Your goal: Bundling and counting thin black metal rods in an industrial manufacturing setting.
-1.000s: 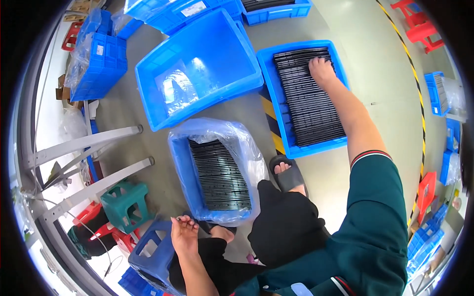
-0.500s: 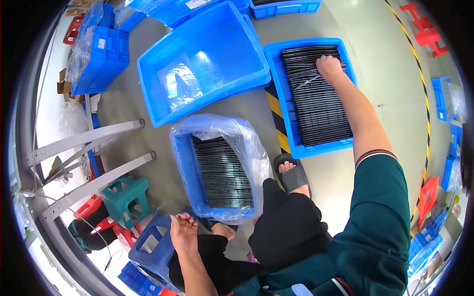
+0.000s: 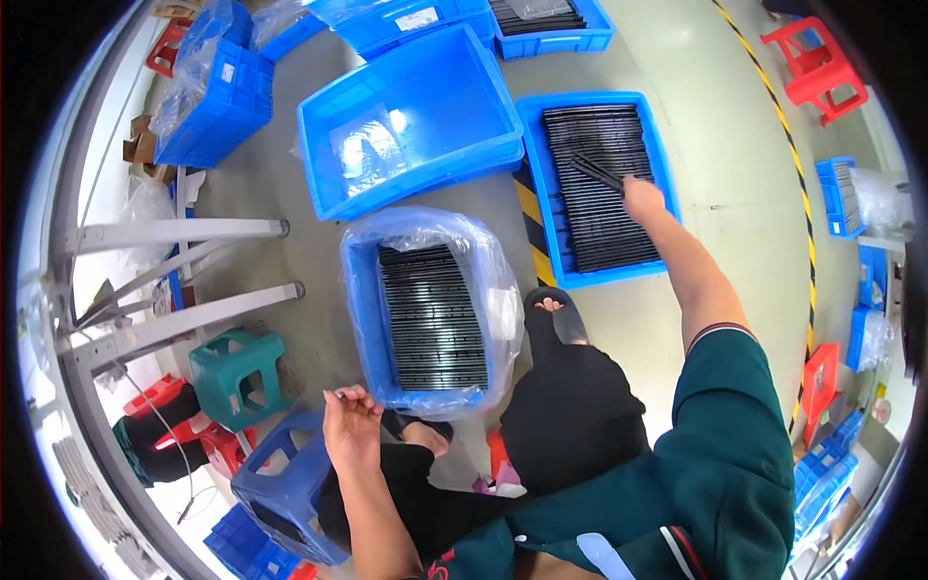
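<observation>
As right hand (image 3: 643,199) grips strips (image 3: 596,171), floor (image 3: 730,145) beyond bin rim (image 3: 657,150)

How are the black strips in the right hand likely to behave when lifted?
The strips look fairly stiff, jutting from the right hand without visible sag. They are probably light, since one hand holds them. Sheen on the row beneath suggests they may be slippery.

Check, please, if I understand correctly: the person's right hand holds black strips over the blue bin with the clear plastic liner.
Only the bin is wrong. In the head view, the right hand holds the black strips over the unlined blue bin at the right; the clear plastic liner is in another bin.
</observation>
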Tool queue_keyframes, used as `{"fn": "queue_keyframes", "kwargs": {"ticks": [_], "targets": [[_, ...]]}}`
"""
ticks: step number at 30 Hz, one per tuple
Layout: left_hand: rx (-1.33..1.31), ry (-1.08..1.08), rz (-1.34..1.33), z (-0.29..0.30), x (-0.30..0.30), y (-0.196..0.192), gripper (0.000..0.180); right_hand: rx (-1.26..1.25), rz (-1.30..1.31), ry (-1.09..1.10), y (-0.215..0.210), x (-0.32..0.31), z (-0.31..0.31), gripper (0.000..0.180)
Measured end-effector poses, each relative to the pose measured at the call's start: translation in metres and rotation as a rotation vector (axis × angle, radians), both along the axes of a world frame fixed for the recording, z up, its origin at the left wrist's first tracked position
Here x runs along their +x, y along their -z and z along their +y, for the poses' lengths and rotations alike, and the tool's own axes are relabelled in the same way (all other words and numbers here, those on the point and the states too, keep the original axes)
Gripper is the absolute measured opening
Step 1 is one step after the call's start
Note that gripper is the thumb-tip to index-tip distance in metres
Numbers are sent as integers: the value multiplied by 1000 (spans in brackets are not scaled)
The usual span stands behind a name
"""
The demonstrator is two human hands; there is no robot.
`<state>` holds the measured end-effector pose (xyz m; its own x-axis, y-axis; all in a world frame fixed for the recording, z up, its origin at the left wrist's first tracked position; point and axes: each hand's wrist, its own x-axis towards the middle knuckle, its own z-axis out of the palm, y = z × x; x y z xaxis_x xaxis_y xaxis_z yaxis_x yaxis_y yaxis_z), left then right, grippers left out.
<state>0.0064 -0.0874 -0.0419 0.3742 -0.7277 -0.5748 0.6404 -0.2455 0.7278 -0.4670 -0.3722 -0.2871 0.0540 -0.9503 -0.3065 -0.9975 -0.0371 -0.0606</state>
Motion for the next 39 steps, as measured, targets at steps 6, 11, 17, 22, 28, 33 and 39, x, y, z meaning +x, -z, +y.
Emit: {"fn": "queue_keyframes", "kwargs": {"ticks": [6, 11, 17, 22, 28, 33, 39], "targets": [[-113, -12, -22, 21, 4, -37, 32, 416, -1098, 823, -69, 51, 79, 12], [-187, 18, -2, 41, 8, -53, 33, 357, -1115, 331, -168, 87, 88, 15], [-293, -106, 22, 63, 37, -68, 32, 316, -1120, -186, -329, 207, 118, 21], [-567, -209, 176, 77, 67, -66, 33, 595, -1241, -470, -380, 302, 201, 24], [-665, -445, 329, 88, 68, -86, 35, 915, -1279, -515, -374, 353, 283, 21], [-742, -404, 302, 90, 65, -87, 34, 947, -1327, -486, -352, 363, 281, 18], [-622, -411, 227, 70, 50, -77, 31, 953, -1328, -432, -345, 349, 262, 17]]}}
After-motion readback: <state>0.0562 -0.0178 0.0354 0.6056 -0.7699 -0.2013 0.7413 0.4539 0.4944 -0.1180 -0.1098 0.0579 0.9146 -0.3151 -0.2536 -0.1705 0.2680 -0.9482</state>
